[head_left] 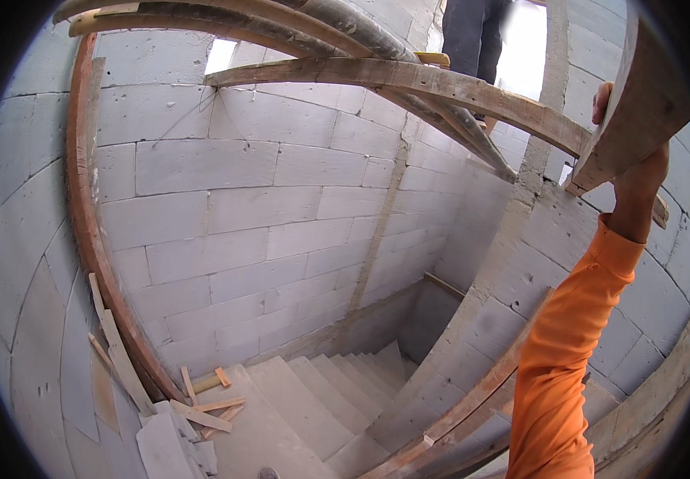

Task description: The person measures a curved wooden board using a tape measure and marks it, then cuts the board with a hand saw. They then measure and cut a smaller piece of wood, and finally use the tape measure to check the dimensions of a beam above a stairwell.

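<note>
My right arm in an orange sleeve reaches up along the right side. Its hand (646, 172) is wrapped around a thick wooden plank (640, 104), with a fingertip showing at the plank's left edge and the rest of the fingers hidden behind it. The plank slants at the upper right, its lower end close to a long wooden beam (440, 80) that spans the stairwell. My left hand is out of sight.
Concrete stairs (321, 391) descend between grey block walls (225, 168). Poles (361, 32) cross overhead, where a person in dark trousers (472, 36) stands. Wood scraps (209, 411) and broken blocks (165, 443) lie lower left. A reddish timber (81, 184) leans on the left wall.
</note>
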The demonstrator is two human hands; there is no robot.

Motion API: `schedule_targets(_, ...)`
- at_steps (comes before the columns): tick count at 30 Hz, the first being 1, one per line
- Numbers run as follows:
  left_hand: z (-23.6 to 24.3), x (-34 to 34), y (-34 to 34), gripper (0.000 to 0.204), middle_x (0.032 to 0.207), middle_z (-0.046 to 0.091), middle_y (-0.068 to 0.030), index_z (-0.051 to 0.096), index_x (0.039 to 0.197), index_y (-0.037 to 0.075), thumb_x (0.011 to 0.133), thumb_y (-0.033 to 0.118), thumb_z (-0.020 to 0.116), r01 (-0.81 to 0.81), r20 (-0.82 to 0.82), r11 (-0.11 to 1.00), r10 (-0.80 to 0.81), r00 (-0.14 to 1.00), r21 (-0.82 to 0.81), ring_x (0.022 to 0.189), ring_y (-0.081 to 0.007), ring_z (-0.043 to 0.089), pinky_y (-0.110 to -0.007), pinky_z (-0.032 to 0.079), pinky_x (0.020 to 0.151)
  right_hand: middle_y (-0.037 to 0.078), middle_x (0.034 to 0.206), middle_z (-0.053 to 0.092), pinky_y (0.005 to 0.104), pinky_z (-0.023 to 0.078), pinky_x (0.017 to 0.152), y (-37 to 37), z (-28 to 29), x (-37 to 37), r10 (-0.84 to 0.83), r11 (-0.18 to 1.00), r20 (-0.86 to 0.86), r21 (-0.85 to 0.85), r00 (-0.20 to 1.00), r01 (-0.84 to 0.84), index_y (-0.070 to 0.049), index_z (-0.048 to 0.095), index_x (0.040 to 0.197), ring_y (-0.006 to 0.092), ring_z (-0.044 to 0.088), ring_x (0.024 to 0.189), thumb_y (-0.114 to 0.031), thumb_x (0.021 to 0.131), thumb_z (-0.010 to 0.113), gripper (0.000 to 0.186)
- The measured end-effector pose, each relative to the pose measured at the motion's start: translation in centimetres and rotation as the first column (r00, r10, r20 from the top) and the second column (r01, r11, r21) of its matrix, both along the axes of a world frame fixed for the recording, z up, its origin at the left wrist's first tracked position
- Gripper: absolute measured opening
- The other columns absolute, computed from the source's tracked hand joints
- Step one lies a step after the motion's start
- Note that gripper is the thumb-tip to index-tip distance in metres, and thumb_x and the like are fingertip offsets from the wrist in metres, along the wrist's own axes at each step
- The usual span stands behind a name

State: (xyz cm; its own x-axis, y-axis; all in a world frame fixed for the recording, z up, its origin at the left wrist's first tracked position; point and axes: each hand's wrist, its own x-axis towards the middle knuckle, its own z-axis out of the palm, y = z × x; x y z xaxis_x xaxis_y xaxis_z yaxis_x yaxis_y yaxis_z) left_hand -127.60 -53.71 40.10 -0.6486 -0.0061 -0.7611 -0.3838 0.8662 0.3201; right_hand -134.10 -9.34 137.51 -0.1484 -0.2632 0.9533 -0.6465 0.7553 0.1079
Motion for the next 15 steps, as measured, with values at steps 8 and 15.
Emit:
schedule_targets(8,0.5,3.9,-1.4,0.081,0.157,0.042,-0.0235,0.049,0.149,0.002,0.098,0.064,0.044,-0.005,0.019,0.998,0.006,1.000,-0.057,0.146,-0.0367,0.040,-0.044,0.034,0.121,0.014,0.096,0.064,0.0306,0.046,0.069,2.2,1.2,0.2,-0.031,0.978,0.020,0.208,0.999,0.026,0.002,0.059,0.118,0.0195,0.059,0.079,-0.033,0.104,0.032,0.047)
schedule_targets(15,0.5,7.4,-3.0,0.079,0.156,0.044,-0.0243,0.048,0.150,0.003,0.098,0.062,0.047,-0.095,0.117,0.991,0.106,0.988,-0.094,0.144,-0.0390,0.044,-0.046,0.037,0.119,0.013,0.098,0.064,0.0298,0.045,0.069,2.2,0.8,0.3,0.020,0.991,0.030,0.130,0.999,-0.024,0.001,0.059,0.118,0.0185,0.059,0.079,-0.033,0.103,0.033,0.045)
